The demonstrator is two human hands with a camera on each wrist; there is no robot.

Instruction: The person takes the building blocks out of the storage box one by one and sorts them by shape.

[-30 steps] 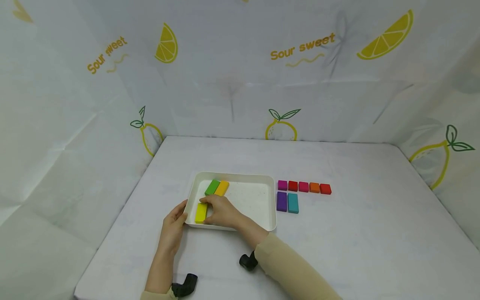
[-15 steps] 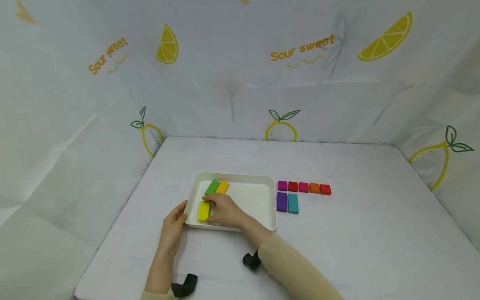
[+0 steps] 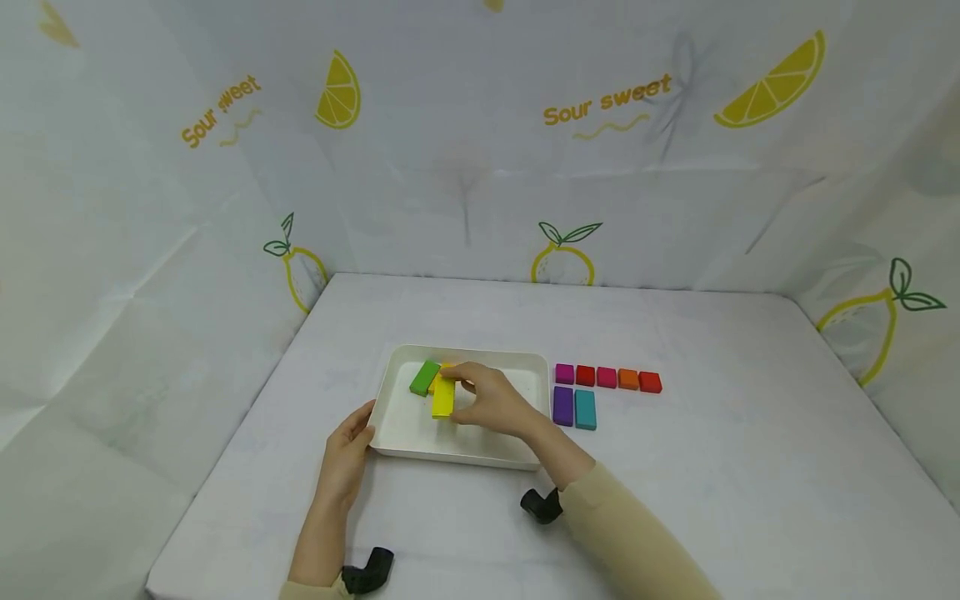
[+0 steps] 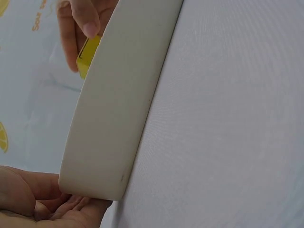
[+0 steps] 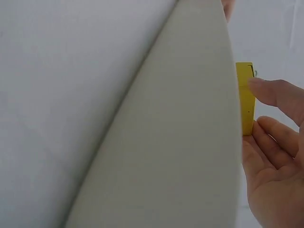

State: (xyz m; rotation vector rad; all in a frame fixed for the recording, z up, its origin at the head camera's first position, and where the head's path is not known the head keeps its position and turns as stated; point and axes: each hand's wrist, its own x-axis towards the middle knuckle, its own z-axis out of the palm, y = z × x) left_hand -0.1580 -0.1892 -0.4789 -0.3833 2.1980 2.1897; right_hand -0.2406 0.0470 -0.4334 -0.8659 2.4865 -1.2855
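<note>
We saw the right hand [image 3: 491, 404] pinching the yellow block [image 3: 443, 397] over the white tray [image 3: 480, 450], long axis running away from us, beside the green block [image 3: 424, 377]; left hand [image 3: 347, 454] gripped the tray's near-left corner.

The only words I can read are "Sour sweet", printed in orange-yellow on the backdrop [image 3: 480, 167] before me. They stand once on the left wall [image 3: 222, 108] and once on the back wall [image 3: 607, 100].
</note>
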